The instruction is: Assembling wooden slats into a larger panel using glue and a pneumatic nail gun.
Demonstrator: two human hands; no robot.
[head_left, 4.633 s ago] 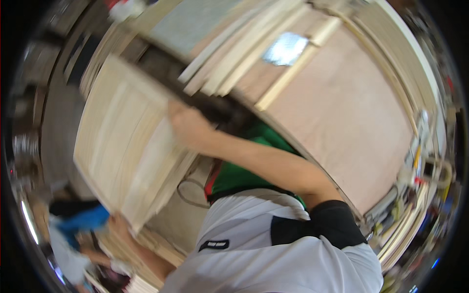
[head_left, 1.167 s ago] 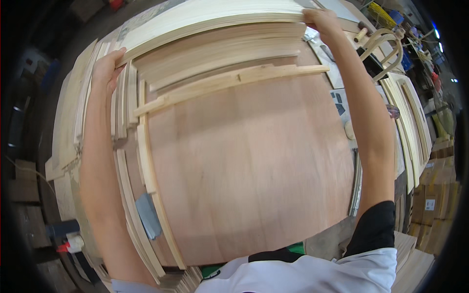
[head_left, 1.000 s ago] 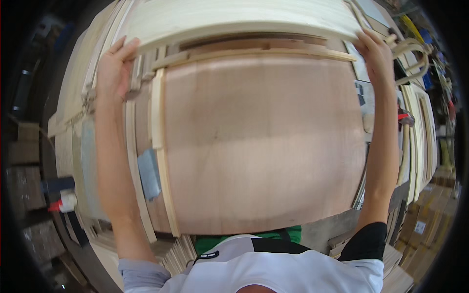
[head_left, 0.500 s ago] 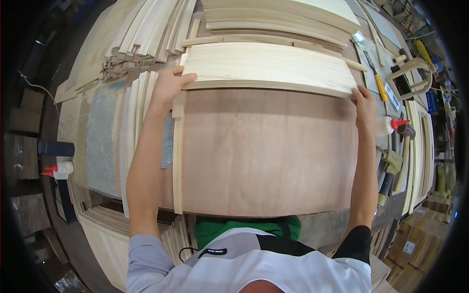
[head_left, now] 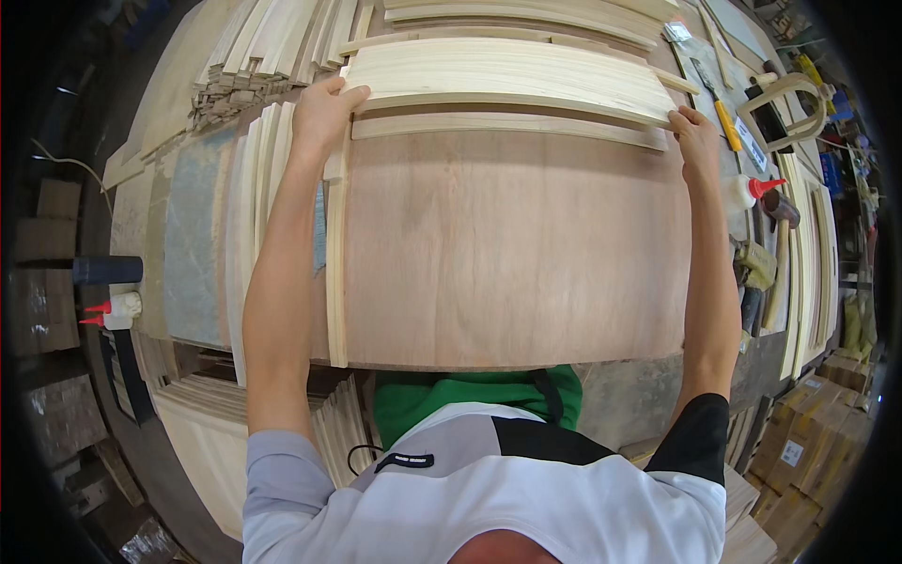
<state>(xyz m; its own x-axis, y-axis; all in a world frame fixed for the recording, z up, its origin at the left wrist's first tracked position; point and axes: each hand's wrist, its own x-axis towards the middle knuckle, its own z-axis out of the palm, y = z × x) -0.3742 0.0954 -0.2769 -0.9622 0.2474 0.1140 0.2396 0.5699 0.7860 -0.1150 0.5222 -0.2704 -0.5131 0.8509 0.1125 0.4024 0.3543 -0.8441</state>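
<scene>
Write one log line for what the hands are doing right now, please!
left hand: grips left end of pale wood panel | right hand: grips its right end | panel: lies over far edge of plywood sheet

workbench [head_left: 202, 244] wood-strewn | cardboard boxes [head_left: 808, 442] lower right | dark floor [head_left: 56, 376] left | even light

Since a second ago I have brought the brown plywood panel [head_left: 512, 254] down from a raised tilt to lie flat on the worktop [head_left: 193, 244]. The pale slat board [head_left: 512, 75] now rests across its far edge. My left hand [head_left: 324, 108] and right hand [head_left: 697, 141] have moved from the panel's upper corners onto that board's two ends.
</scene>
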